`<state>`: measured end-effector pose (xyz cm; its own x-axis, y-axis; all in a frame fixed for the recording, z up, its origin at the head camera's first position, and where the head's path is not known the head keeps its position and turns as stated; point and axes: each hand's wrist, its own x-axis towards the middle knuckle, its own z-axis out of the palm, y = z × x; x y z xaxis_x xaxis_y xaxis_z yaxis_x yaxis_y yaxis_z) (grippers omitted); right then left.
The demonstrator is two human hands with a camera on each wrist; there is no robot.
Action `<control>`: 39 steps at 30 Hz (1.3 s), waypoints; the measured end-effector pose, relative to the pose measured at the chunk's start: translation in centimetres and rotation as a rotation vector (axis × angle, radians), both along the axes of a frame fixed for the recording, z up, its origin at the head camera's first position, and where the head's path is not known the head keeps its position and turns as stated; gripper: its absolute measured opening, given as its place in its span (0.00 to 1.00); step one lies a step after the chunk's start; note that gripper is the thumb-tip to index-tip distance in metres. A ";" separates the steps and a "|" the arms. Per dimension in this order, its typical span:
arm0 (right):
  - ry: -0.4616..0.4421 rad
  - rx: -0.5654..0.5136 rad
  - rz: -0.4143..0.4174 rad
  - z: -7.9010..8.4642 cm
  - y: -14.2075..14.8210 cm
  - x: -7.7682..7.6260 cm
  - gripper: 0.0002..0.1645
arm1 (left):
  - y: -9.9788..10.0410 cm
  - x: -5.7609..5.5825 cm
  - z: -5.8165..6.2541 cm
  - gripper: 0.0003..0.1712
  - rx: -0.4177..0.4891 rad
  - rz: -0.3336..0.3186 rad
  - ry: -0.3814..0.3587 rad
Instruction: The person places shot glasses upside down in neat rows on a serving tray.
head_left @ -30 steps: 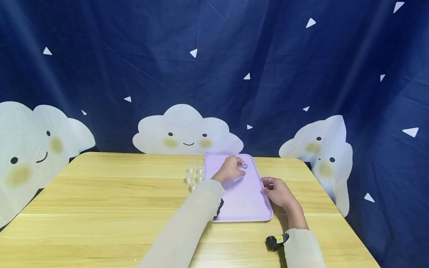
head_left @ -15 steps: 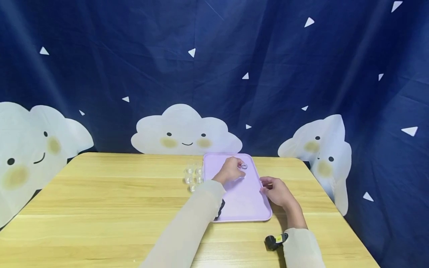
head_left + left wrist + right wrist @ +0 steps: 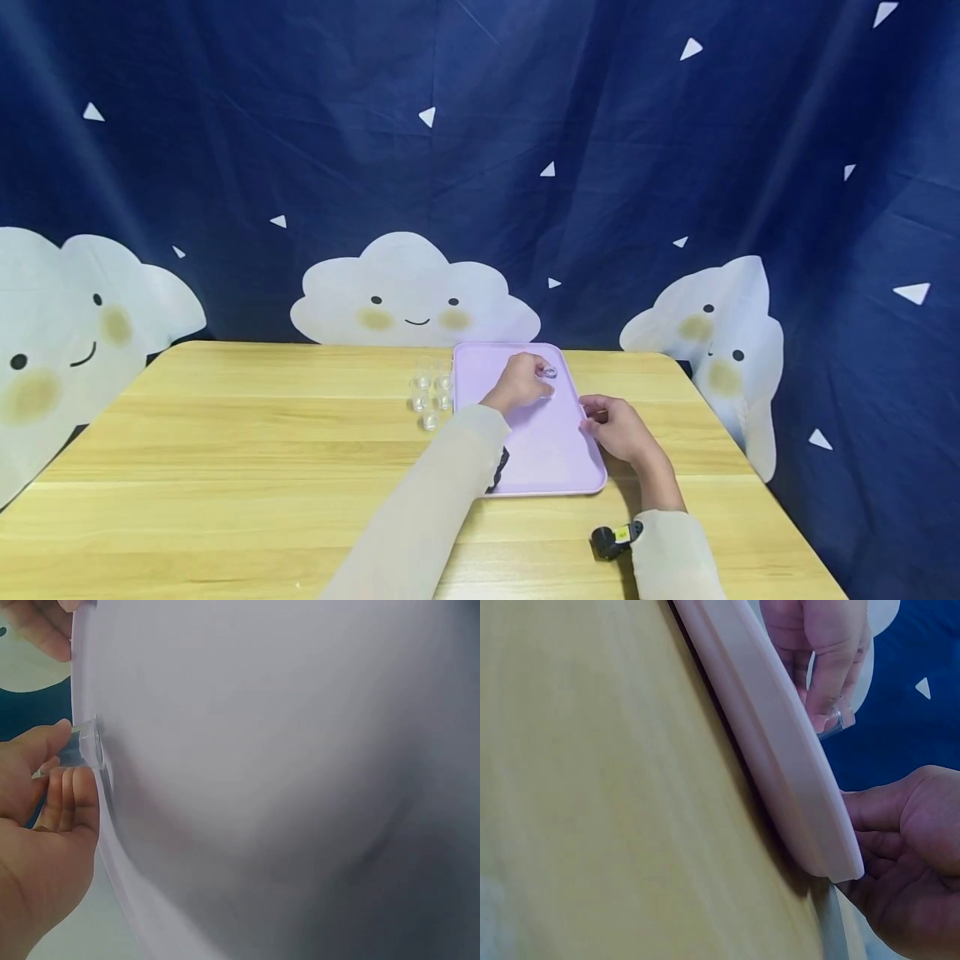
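Note:
In the head view a pale purple tray (image 3: 551, 467) lies on the table. Over its far half, my left hand (image 3: 519, 383) pinches a small clear glass (image 3: 550, 372) between thumb and fingers. The left wrist view shows this glass (image 3: 88, 745) with one end close to the tray surface; whether it touches is unclear. Relaxed fingers of my right hand (image 3: 618, 427) touch the tray's right rim, thumb and fingertips spaced apart along it. In the right wrist view, the tray wall (image 3: 802, 787) hides those fingertips in part.
Several small clear glasses (image 3: 430, 396) stand on the wooden table (image 3: 262, 467), just left of the tray. A dark blue curtain (image 3: 480, 167) with white clouds hangs behind the table. A black wrist camera (image 3: 611, 542) sits at the right sleeve.
The head view has shifted slightly, so everything appears a little further left. My left hand and the glass have barely moved over the tray; the right hand keeps its place at the rim.

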<state>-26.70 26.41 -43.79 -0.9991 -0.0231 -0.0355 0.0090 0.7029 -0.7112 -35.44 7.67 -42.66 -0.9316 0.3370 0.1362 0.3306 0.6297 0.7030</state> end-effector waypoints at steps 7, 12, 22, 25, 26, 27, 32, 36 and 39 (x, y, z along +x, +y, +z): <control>-0.003 0.004 0.000 -0.1 0.0 0.0 0.24 | -0.1 0.0 0.1 0.18 -0.018 -0.011 -0.008; -0.003 0.003 0.006 -0.1 0.0 0.0 0.24 | -0.3 -0.1 0.3 0.24 -0.014 -0.022 0.005; 0.013 0.008 0.020 0.1 0.1 -0.1 0.24 | -1.0 -1.2 2.7 0.24 0.003 -0.088 0.070; 0.015 0.013 0.028 0.1 0.2 -0.1 0.24 | -1.5 -1.1 3.8 0.24 0.001 -0.109 0.096; 0.014 0.015 0.028 0.2 0.2 -0.1 0.24 | -1.7 -1.1 4.1 0.23 -0.003 -0.115 0.111; 0.013 0.016 0.024 0.2 0.2 -0.1 0.24 | -1.9 -1.1 4.4 0.23 -0.004 -0.121 0.125; 0.021 0.024 0.020 0.2 0.1 -0.1 0.24 | -3.6 0.2 6.9 0.22 0.002 -0.173 0.153; 0.014 0.027 0.017 0.1 0.0 -0.1 0.25 | -5.4 0.5 7.9 0.22 0.003 -0.207 0.187; 0.001 0.028 0.011 0.2 0.1 0.0 0.25 | -7.0 0.7 8.4 0.22 -0.008 -0.207 0.212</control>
